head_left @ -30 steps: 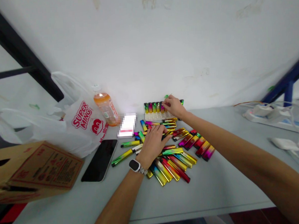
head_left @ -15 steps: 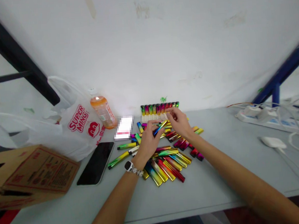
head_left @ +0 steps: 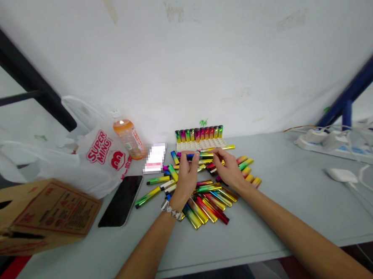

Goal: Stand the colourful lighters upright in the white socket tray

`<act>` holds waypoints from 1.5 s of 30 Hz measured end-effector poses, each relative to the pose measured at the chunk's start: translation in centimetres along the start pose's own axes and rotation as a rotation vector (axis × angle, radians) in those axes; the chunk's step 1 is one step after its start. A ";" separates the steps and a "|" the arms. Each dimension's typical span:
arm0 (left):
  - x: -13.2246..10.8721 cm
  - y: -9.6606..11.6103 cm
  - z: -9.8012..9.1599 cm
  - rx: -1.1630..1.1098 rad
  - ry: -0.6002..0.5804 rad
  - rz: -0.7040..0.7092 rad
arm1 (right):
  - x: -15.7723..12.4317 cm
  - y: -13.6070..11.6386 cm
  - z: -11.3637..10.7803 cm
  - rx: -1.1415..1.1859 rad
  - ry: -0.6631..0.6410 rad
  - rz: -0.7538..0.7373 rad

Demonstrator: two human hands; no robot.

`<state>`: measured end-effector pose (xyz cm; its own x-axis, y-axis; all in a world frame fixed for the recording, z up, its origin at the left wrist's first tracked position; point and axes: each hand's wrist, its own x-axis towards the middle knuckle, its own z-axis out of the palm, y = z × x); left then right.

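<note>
Head cam: L hand grips the blue end of a blue-gold lighter, R hand has fingertips at the gold end, can't tell if pinching. Lighter's long axis runs approx. L–R, abt. parallel w/ the white rack just beyond, both hands abt. equally near; loose lighters lie nearer the person.

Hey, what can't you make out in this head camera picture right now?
All in the head view:
Held lighter: partly covered by the left hand.
Loose lighters: some hidden behind the left hand and right hand.
White item beside the bottle: blurred into blocks.
Plastic bag: its contents, hidden by its sides.
Cardboard box: cut off by the left edge; its fine print is too small.
</note>
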<state>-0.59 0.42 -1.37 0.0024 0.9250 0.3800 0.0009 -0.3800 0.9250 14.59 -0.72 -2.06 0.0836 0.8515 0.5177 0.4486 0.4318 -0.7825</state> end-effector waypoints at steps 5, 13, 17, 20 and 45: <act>0.4 -0.2 0.5 -0.305 -0.013 -0.074 | -0.2 -0.4 0.3 -0.093 -0.071 -0.016; -0.4 0.5 1.2 -0.314 -0.069 -0.090 | 0.4 -0.3 -0.5 -0.037 -0.027 0.071; -0.7 1.0 0.7 -0.314 -0.131 -0.159 | 0.3 -0.1 -0.3 -0.016 -0.059 0.111; -0.8 1.1 0.2 -0.323 -0.167 -0.253 | 0.1 -0.3 -0.1 -0.010 -0.093 0.112; -0.7 1.1 0.3 -0.107 -0.072 -0.331 | -0.3 -0.8 0.1 -0.012 -0.167 0.104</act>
<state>-0.25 -0.64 -0.58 0.0900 0.9940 0.0618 -0.0917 -0.0535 0.9944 14.15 -1.27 -1.58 -0.0185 0.9294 0.3686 0.4561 0.3359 -0.8241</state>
